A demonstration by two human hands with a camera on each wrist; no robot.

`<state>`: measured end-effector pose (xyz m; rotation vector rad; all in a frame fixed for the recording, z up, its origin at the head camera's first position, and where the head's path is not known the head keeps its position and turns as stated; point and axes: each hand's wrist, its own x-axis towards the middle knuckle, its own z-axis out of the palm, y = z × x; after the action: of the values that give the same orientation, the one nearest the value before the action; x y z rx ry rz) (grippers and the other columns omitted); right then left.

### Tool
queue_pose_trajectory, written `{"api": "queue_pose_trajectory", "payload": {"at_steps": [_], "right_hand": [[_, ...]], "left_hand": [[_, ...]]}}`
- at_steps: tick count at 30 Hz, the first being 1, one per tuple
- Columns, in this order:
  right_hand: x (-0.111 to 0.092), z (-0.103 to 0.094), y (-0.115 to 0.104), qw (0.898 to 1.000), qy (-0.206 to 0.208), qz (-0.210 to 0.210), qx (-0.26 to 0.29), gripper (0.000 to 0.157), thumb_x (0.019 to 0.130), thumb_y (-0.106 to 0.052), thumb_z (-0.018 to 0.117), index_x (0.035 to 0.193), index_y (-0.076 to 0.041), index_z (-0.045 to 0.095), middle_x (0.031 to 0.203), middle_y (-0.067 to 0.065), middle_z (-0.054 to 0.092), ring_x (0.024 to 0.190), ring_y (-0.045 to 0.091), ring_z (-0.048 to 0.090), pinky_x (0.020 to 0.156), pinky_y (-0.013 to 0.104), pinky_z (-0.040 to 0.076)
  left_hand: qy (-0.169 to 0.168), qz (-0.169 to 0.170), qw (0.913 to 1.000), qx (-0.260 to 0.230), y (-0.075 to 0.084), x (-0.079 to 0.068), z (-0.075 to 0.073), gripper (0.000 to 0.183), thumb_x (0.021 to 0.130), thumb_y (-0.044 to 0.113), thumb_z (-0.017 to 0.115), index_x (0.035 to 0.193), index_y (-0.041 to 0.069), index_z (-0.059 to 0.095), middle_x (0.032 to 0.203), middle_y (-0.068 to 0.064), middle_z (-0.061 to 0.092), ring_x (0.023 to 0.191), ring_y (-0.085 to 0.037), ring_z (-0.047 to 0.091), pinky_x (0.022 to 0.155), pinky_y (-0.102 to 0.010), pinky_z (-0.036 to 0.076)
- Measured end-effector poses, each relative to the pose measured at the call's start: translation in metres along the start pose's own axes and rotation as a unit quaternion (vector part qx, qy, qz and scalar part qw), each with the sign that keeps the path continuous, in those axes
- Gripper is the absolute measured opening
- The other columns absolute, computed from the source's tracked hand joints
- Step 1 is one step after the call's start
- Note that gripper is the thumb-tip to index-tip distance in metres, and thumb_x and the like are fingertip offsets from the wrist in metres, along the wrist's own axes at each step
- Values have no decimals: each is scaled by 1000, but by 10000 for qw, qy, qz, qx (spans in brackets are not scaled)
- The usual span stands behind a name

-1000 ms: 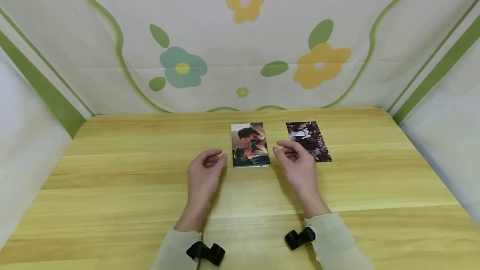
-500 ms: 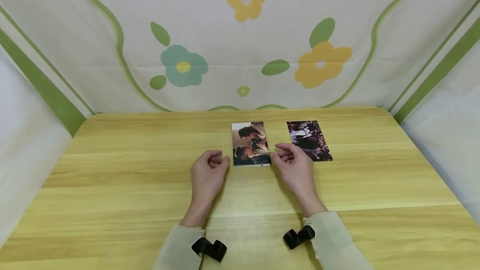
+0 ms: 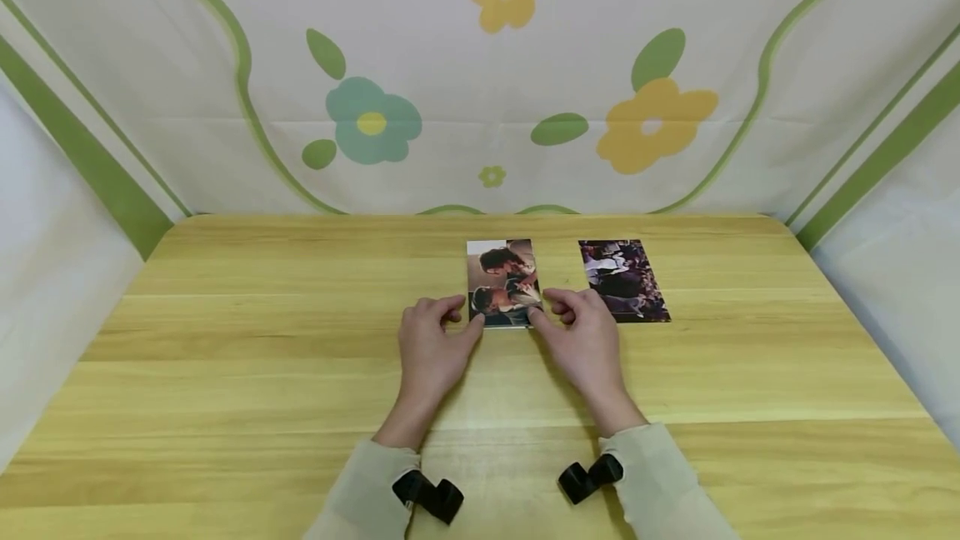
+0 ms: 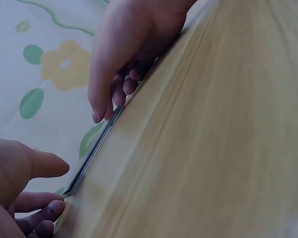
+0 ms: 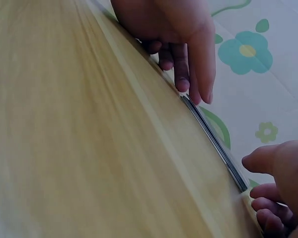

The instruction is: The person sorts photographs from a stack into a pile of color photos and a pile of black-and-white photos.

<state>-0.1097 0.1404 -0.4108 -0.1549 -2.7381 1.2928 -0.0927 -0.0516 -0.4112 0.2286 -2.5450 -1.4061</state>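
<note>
A small stack of photo prints (image 3: 504,280) lies on the wooden table, its top print showing two people's heads sideways. The stack's layered edge (image 4: 93,152) shows from the side in both wrist views. My left hand (image 3: 437,350) is at its left near corner, thumb raised over the top and fingertips right at the side edge. At the right side is my right hand (image 3: 583,342), its thumb (image 5: 258,159) above the corner and its fingers low beside the edge. Both hands have loosely bent fingers, with a gap between thumb and prints.
A single dark photo (image 3: 628,280) of a crowd lies flat to the right of the stack, just behind the right hand. Behind the wooden table (image 3: 225,340) hangs a white cloth (image 3: 450,48) with flowers. Black wrist cameras (image 3: 429,495) sit on both sleeves.
Both hands have moved inward, from apart on either side to right at the stack's edges. The right hand has come away from over the dark photo. The head view has tilted slightly down.
</note>
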Motion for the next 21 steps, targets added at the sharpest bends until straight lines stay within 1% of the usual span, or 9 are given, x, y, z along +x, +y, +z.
{"api": "queue_pose_trajectory", "payload": {"at_steps": [3, 7, 13, 21], "right_hand": [[0, 1, -2, 9999, -50, 73, -108, 44, 94, -31, 83, 132, -9, 76, 112, 10, 65, 102, 27, 62, 92, 39, 50], [-2, 2, -4, 9996, -124, 83, -255, 49, 93, -31, 83, 136, -11, 74, 114, 9, 64, 104, 27, 59, 92, 38, 47], [-3, 3, -2, 9993, -66, -70, -359, 48, 91, -29, 84, 136, -12, 75, 112, 9, 63, 102, 27, 56, 89, 36, 43], [-4, 4, -2, 9991, 2, -220, -371, 46, 92, -26, 83, 135, -12, 75, 110, 10, 65, 101, 26, 56, 87, 36, 43]], "left_hand": [[29, 70, 9996, 278, 1, -1, 2, 36, 88, 20, 86, 118, 1, 81, 94, -11, 68, 96, -31, 53, 95, -50, 42], [59, 125, 9986, 511, 2, -2, 5, 37, 88, 21, 86, 120, 4, 81, 92, -9, 65, 93, -29, 50, 94, -50, 40], [109, 136, 9985, 514, 3, -2, 6, 36, 88, 20, 85, 121, 5, 82, 92, -8, 66, 92, -28, 49, 90, -48, 40], [135, 125, 9983, 552, 3, -4, 6, 37, 89, 20, 84, 123, 7, 81, 93, -8, 66, 93, -29, 50, 92, -50, 41]]}}
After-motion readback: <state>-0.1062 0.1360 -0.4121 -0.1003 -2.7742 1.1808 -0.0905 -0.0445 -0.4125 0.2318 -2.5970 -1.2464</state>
